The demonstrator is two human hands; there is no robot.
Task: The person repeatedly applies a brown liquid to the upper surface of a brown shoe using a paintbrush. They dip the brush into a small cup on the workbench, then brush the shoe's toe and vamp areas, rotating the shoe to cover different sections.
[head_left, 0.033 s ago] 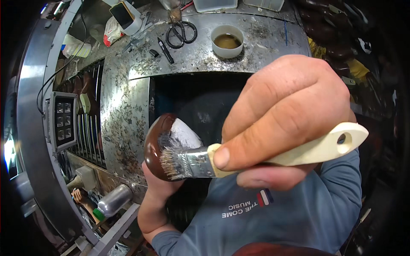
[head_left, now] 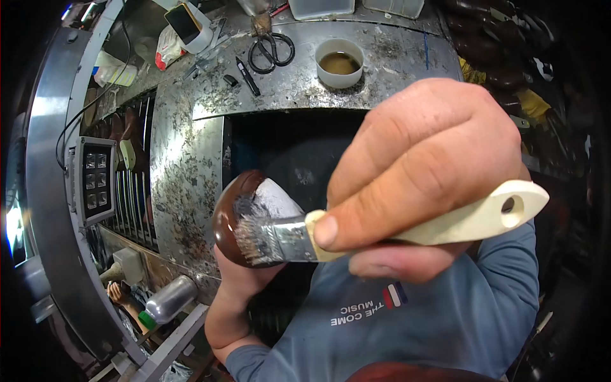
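Observation:
My right hand (head_left: 426, 172) grips a flat paintbrush (head_left: 468, 216) with a pale handle, a hole near its end and a metal ferrule. Its splayed bristles press on a glossy brown shoe (head_left: 232, 219), across the border between the brown surface and a white and grey area. From below and behind, my left hand (head_left: 248, 274) holds the shoe up; its fingers are hidden behind it, and only the part near the wrist shows.
On the stained metal bench (head_left: 184, 172) stand a white cup (head_left: 339, 77) of brownish liquid, black scissors (head_left: 270, 54) and a black pen (head_left: 247, 76). At left are a lamp (head_left: 95, 181) and a clear bottle (head_left: 170, 299). A dark recess (head_left: 286, 137) lies behind the shoe.
The brush and my right hand have shifted slightly left along the shoe. The shoe has barely moved, and both hands keep their hold.

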